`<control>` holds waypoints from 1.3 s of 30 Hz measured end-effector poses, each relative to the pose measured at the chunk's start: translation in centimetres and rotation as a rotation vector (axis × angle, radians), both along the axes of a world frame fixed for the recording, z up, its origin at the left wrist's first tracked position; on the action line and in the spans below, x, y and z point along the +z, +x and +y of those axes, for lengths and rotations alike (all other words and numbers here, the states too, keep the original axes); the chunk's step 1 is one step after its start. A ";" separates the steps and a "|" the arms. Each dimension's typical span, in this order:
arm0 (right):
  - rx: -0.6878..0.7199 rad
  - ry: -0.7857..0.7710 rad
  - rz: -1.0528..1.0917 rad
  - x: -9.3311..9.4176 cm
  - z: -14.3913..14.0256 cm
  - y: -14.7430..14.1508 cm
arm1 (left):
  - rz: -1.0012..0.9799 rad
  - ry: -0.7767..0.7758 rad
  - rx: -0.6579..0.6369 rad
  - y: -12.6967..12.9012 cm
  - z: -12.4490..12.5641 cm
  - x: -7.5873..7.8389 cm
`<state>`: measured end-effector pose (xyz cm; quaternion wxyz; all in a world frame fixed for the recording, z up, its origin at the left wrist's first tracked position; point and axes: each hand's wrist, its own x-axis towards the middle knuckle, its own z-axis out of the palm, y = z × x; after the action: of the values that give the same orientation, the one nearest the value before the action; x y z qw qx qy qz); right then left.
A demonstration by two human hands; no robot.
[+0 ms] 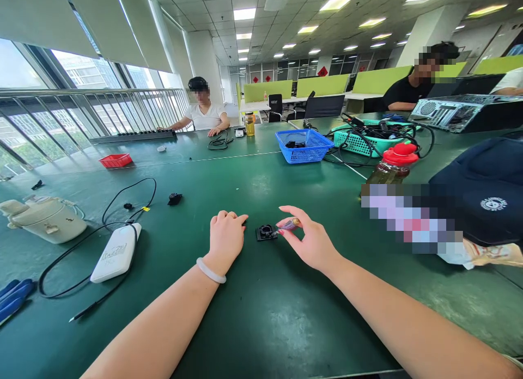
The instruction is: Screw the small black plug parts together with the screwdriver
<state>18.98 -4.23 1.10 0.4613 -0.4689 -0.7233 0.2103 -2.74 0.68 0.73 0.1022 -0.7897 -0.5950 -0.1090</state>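
Your right hand point(311, 238) pinched a small tool point(288, 225) between thumb and fingertips, its long axis pointing left and down at the black part point(265, 232) on the green table point(261, 324). Your left hand point(225, 234) rested curled just beside it, holding nothing. Bare tabletop lay around both hands.

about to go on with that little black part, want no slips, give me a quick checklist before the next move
1. Small tool pinched in right hand: ok.
2. Tool tip at the small black part: ok, though actual contact cannot tell.
3. Left hand steadying the part: not ok, it rests curled beside it, apart.
4. Part flat on the green table: cannot tell.
5. Black cable away from the hands: ok.
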 end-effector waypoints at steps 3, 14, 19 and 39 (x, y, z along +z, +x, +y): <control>-0.014 0.021 0.009 -0.1 0.1 0.0 | 0.027 0.007 0.009 -0.1 0.0 -0.1; 0.035 0.086 -0.031 -0.2 0.1 0.2 | -0.206 0.063 -0.284 1.0 -0.4 -0.1; 0.101 0.129 -0.020 -0.1 0.1 0.2 | -0.252 -0.134 -0.602 1.2 -0.5 -0.7; -0.072 0.088 0.260 -1.2 1.8 -0.4 | -0.259 -0.229 -0.525 1.1 0.0 -0.9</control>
<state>18.58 -2.38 -0.06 0.5782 -0.4427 -0.6488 0.2207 -1.63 0.73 -0.18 -0.0957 -0.9023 -0.3871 -0.1638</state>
